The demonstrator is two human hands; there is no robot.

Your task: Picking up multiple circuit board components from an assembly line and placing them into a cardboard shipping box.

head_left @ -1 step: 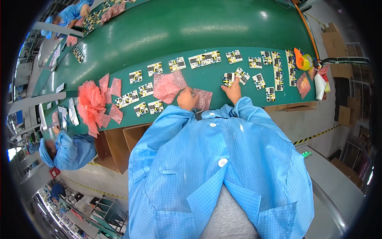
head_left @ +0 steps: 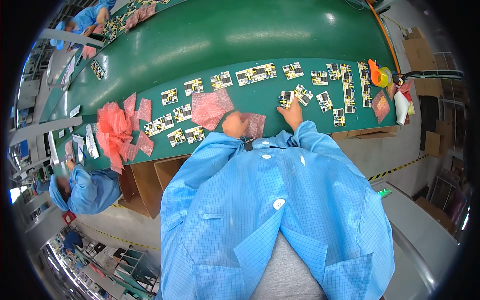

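Hands in use: two, bare. The right hand (head_left: 292, 116) has thumb and forefinger spread apart at two boards; whether they grip cannot be told. One white rectangular circuit board (head_left: 286, 99) lies just beyond the fingertips; a second, tilted board (head_left: 303, 94) lies to their right. Farther right: four short boards (head_left: 324, 102) and two long board strips (head_left: 348, 90). Board appearance: white base, black and yellow components. The left hand (head_left: 233, 125) has fingers curled beside one pink bubble-wrap sheet (head_left: 256, 125); grip cannot be told.
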